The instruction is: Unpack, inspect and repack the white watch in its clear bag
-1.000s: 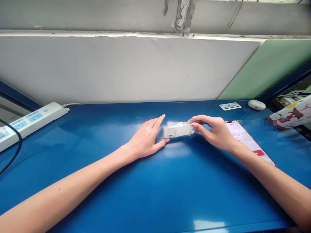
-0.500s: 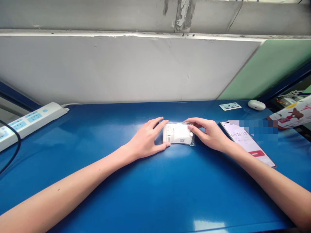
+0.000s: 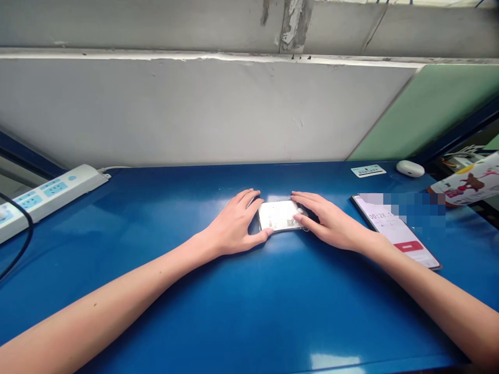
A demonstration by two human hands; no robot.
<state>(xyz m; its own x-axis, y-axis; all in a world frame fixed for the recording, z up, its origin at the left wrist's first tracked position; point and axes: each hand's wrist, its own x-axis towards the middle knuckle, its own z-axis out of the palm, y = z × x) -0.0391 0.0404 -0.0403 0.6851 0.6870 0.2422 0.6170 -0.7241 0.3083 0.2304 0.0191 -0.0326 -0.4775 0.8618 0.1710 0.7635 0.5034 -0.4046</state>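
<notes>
Grip is loose and parted, the left hand (image 3: 244, 222) half-curled around one end of a white packet (image 3: 277, 214) on the blue table (image 3: 249, 311) and the right hand (image 3: 325, 221) laying its thumb over the other, apparently to steady it, though whether the right pinches cannot be told. Just beyond, a phone (image 3: 390, 228) lies face-up, likely so its timer can be read. One second earlier, the packet stood tilted in the right fingertips; now it lies nearly flat.

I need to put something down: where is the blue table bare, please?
Bare: between the power strip and left hand, and between the forearms. Crowded: around the packet and right hand, and farther right, with phone, card and white case.
</notes>
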